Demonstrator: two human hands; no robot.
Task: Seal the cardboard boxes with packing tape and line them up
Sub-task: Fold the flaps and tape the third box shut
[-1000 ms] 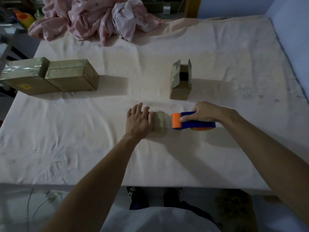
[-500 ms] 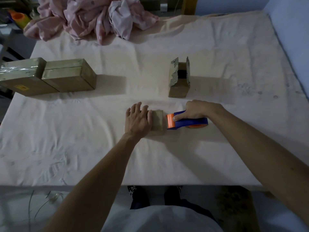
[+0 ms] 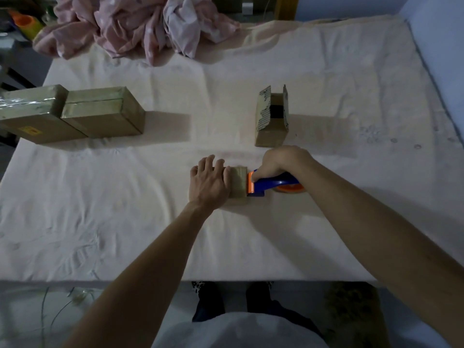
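Observation:
A small cardboard box point(image 3: 238, 183) lies in the middle of the cloth-covered table point(image 3: 125, 222). My left hand point(image 3: 208, 183) rests flat on its top, fingers straight, hiding its left part. My right hand point(image 3: 281, 162) grips a blue tape dispenser point(image 3: 272, 184) with an orange front; that front touches the small box's right side. Behind it stands a taller box point(image 3: 271, 116) with its top flaps open. Two taped boxes, one point(image 3: 105, 113) beside the other point(image 3: 30, 114), sit in a row at the far left.
A crumpled pink cloth point(image 3: 140, 23) is heaped at the table's back edge. The table's left edge runs just past the taped boxes. A wall point(image 3: 447, 46) borders the right side. My legs show below the front edge.
My right hand has brought the tape dispenser leftward until its orange front meets the small box. My left hand has stayed on the box.

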